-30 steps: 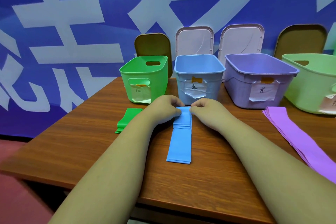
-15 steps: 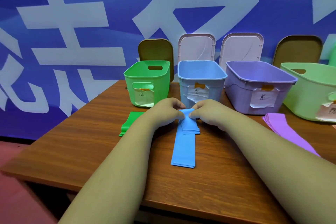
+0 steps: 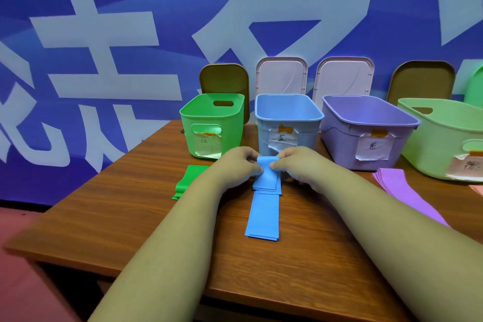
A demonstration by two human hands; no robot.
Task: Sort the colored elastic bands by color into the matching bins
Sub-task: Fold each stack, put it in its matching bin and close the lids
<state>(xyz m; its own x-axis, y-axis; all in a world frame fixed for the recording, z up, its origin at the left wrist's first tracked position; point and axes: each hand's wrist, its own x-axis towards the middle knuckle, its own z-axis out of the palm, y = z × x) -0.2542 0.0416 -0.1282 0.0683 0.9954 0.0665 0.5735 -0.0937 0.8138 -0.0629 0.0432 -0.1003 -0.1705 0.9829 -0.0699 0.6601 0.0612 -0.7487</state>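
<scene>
Mid-frame, left hand and right hand fingers are pinching the blue band. They are seemingly folding it for the blue bin.

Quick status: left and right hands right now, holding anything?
Left hand: shut, pinching the far end of the blue band.
Right hand: shut, pinching that same end.

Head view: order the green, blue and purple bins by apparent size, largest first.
1. purple bin, clearly the widest.
2. blue bin and green bin: nearly alike, with the blue slightly wider; too close to rank firmly.
</scene>
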